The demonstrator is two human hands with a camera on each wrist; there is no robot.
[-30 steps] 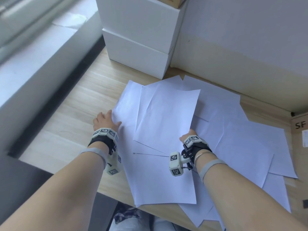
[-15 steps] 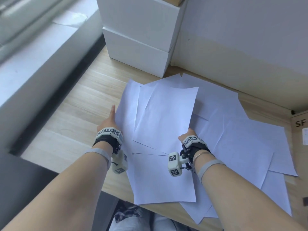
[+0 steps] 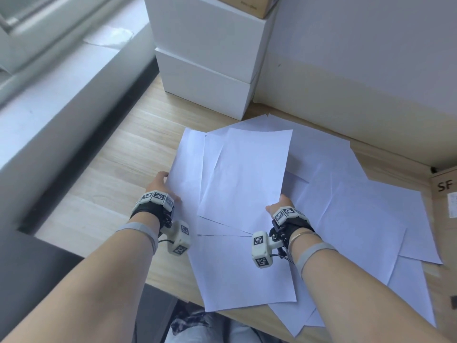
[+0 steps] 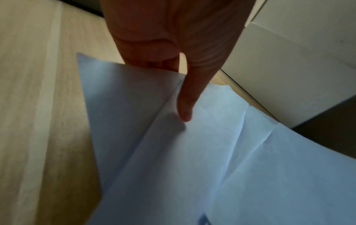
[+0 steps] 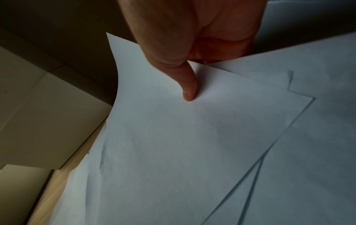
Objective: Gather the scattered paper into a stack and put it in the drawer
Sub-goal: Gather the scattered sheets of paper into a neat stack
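My left hand (image 3: 158, 185) pinches the left edge of the paper sheets (image 3: 243, 179), thumb on top, fingers underneath. My right hand (image 3: 280, 205) pinches the right edge likewise, lifting several sheets off the others scattered on the wooden desk (image 3: 118, 154).

text: "SF" | on: brown cardboard box (image 3: 444, 194) | place: right edge, head view
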